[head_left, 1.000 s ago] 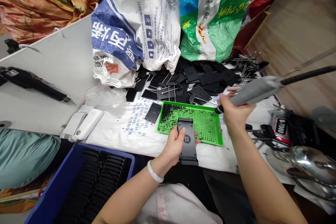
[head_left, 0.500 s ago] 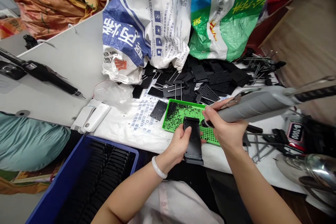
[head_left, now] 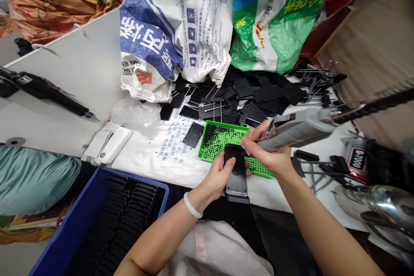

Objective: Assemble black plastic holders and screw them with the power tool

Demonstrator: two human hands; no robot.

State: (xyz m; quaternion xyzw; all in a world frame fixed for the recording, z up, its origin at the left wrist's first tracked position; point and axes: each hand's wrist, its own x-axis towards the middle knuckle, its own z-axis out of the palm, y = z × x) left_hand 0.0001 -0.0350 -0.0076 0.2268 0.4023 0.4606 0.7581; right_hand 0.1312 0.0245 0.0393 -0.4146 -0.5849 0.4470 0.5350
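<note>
Left fingers (head_left: 227, 166) are clenching a black plastic bracket (head_left: 236, 183), its long axis running away from the person over a green pegged tray (head_left: 226, 137), while right fingers (head_left: 250, 143) are gripping a grey rotary grinder (head_left: 299, 133), pointing down-left toward the bracket.

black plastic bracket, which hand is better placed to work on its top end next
Right, probably: the right hand holds the grey power tool with its fingers right at the top end of the black plastic bracket, while the left hand grips the bracket lower down, steadying it.
</note>
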